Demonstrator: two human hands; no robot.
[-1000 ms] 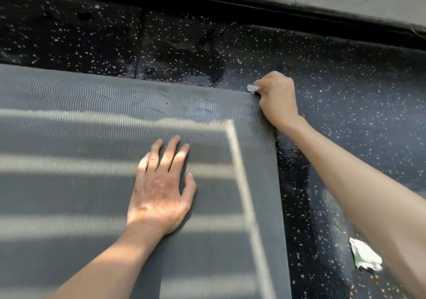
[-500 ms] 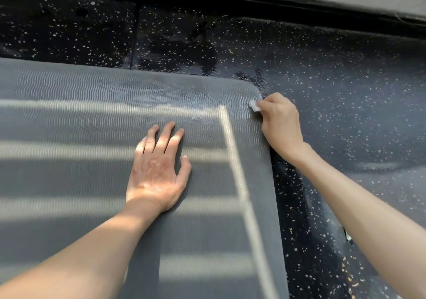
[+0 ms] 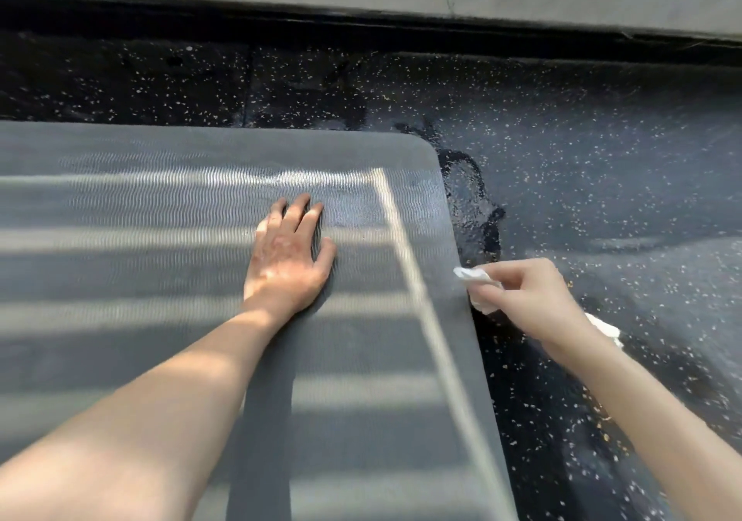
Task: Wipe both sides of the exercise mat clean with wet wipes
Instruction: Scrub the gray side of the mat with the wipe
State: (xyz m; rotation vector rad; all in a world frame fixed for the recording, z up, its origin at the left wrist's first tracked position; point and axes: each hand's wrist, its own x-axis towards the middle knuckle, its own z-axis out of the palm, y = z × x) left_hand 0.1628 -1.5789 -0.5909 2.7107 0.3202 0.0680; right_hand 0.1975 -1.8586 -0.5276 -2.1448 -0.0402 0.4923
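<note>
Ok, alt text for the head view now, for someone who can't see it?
A person's right hand pinches a white wet wipe at the right edge of a grey exercise mat, while the left hand lies flat on the mat. The dark speckled floor beside it looks wet.

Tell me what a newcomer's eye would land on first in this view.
First comes the grey exercise mat filling the left of the view, barred with sunlight, with the left hand pressed flat near its far right corner. Next is the right hand at the mat's right edge, its fingers pinching a crumpled white wet wipe. Beyond lies the black speckled floor, glistening wet beside that corner.
</note>
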